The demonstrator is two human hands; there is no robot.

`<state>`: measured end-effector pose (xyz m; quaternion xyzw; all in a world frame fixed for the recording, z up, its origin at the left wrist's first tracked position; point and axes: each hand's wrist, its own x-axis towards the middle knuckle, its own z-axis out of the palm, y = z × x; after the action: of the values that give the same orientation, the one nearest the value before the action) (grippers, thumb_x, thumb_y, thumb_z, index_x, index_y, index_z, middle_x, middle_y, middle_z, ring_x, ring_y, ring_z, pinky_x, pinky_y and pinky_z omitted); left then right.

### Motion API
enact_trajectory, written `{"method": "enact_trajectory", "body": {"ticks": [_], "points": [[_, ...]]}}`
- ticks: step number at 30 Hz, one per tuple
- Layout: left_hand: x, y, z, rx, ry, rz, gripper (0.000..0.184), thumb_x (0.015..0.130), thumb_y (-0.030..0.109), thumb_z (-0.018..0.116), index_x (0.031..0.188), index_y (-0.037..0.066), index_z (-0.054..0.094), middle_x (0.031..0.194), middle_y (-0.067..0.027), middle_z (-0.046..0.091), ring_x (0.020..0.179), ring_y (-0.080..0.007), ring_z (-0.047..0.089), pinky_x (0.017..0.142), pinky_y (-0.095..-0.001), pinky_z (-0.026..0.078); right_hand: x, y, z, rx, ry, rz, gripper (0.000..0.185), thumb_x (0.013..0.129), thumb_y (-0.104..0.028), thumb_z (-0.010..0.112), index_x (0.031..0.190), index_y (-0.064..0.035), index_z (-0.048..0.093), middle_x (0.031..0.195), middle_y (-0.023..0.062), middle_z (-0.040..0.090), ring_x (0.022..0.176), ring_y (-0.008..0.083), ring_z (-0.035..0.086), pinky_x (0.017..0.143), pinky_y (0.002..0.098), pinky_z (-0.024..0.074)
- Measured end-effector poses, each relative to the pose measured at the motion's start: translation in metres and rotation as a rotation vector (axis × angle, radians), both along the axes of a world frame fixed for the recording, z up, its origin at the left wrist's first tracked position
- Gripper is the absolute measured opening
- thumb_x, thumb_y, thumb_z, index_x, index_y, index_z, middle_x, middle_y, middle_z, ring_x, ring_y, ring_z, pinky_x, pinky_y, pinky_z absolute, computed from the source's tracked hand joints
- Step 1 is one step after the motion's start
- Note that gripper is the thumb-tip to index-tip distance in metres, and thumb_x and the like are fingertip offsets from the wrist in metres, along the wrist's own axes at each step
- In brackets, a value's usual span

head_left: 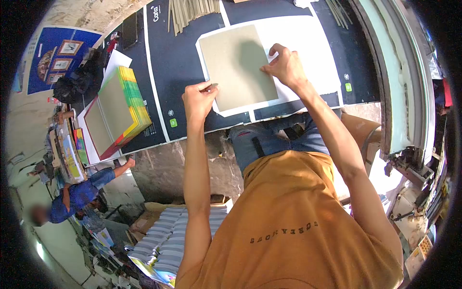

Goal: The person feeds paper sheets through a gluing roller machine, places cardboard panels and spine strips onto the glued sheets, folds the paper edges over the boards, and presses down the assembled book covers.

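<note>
A grey-brown board lies flat on a larger white sheet, whose cut margin shows around the board's left and front edges. My left hand is closed, thumb and forefinger pinching at the board's left edge near the front corner. At the opposite edge, my right hand has its fingers curled and its fingertips on the board's rim. Its shadow falls across the board's upper right part. The undersides of both hands' fingertips are hidden.
A stack of green and yellow covers stands on the dark table at left. Grey board strips lie at the back. A metal frame borders the right. Striped stacks lie below; another person sits lower left.
</note>
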<state>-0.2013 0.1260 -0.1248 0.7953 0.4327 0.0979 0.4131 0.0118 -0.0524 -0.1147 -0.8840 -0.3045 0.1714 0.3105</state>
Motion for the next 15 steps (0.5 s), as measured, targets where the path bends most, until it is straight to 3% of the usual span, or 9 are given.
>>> {"method": "enact_trajectory", "body": {"ticks": [3, 7, 9, 15], "points": [[-0.001, 0.001, -0.002, -0.037, -0.01, -0.02, 0.039, 0.08, 0.013, 0.084, 0.114, -0.004, 0.074, 0.095, -0.0144, 0.078, 0.082, -0.0113, 0.072, 0.075, -0.0251, 0.055, -0.002, 0.0, 0.009, -0.041, -0.008, 0.022, 0.04, 0.076, -0.02, 0.086, 0.105, -0.0014, 0.065, 0.082, 0.0147, 0.076, 0.078, 0.0276, 0.076, 0.075, 0.0367, 0.0601], [0.003, -0.005, 0.017, -0.064, 0.05, 0.007, 0.042, 0.08, 0.013, 0.084, 0.116, -0.005, 0.073, 0.097, -0.0155, 0.078, 0.082, -0.0123, 0.072, 0.076, -0.0253, 0.055, -0.002, -0.001, 0.013, -0.032, 0.032, 0.019, 0.041, 0.075, -0.021, 0.086, 0.103, -0.0011, 0.064, 0.084, 0.0152, 0.076, 0.079, 0.0281, 0.076, 0.075, 0.0371, 0.0599], [-0.003, 0.003, -0.003, -0.06, -0.005, -0.029, 0.042, 0.081, 0.013, 0.084, 0.117, -0.005, 0.073, 0.097, -0.0149, 0.078, 0.083, -0.0123, 0.072, 0.077, -0.0252, 0.056, -0.001, 0.0, 0.013, -0.035, 0.021, 0.042, 0.042, 0.075, -0.023, 0.087, 0.103, -0.0011, 0.064, 0.085, 0.0153, 0.076, 0.08, 0.0285, 0.076, 0.076, 0.0376, 0.0598], [0.001, -0.001, 0.007, -0.091, 0.025, 0.014, 0.041, 0.081, 0.013, 0.084, 0.116, -0.005, 0.073, 0.098, -0.0145, 0.078, 0.084, -0.0118, 0.072, 0.078, -0.0255, 0.056, 0.002, -0.002, -0.002, -0.035, -0.175, 0.06, 0.045, 0.07, -0.025, 0.09, 0.101, -0.0024, 0.065, 0.078, 0.0133, 0.071, 0.078, 0.0298, 0.072, 0.075, 0.0404, 0.056]]}}
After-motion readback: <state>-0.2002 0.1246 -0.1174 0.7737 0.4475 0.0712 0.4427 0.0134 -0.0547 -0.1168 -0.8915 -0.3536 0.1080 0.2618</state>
